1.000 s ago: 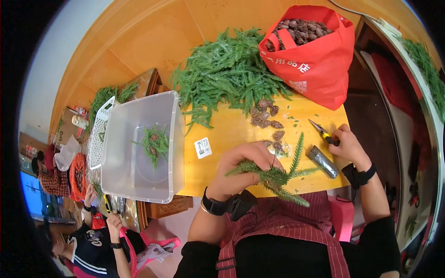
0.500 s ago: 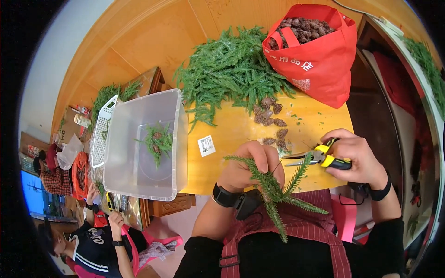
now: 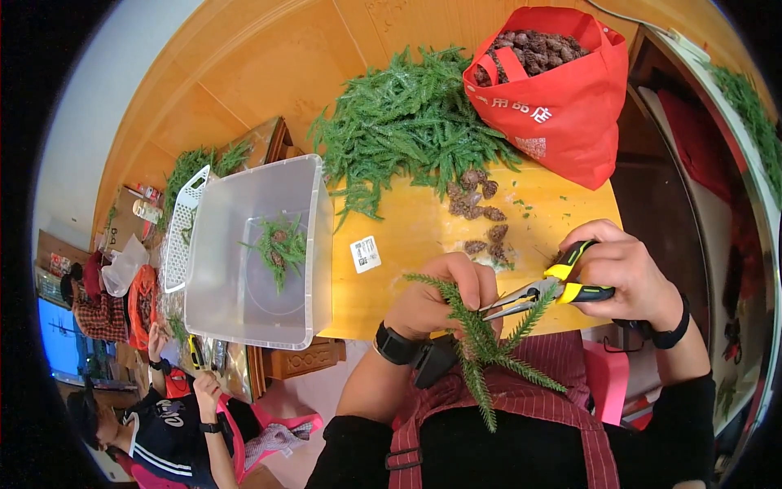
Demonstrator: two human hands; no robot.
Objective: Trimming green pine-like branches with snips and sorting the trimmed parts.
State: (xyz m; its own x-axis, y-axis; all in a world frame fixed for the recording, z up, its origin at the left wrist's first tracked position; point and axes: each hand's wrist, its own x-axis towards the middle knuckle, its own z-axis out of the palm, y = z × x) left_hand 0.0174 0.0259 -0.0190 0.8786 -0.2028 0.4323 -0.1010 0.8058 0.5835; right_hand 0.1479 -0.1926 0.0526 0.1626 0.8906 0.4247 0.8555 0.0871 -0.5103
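My left hand (image 3: 440, 300) pinches a green artificial pine sprig (image 3: 482, 352) whose branches fan out below it, over my apron. In my right hand (image 3: 626, 269) is a pair of long-nose pliers (image 3: 562, 285) with yellow and black handles, held with the handles spread. The plier tips reach the sprig's stem close to my left fingertips; whether they grip it cannot be made out. Several pine cones (image 3: 472, 204) lie on the yellow table (image 3: 391, 297) beyond my hands.
A big heap of pine sprigs (image 3: 415, 122) lies at the back, beside a red bag (image 3: 554, 122) full of pine cones. On the left, a clear plastic bin (image 3: 212, 269) contains a sprig cluster with cones (image 3: 279, 248). A white label (image 3: 366, 254) is nearby. Another person (image 3: 175, 424) sits far left.
The pliers have moved left, bringing their tips to the stem by my left fingers, and their handles have spread wider. The sprig has shifted slightly.
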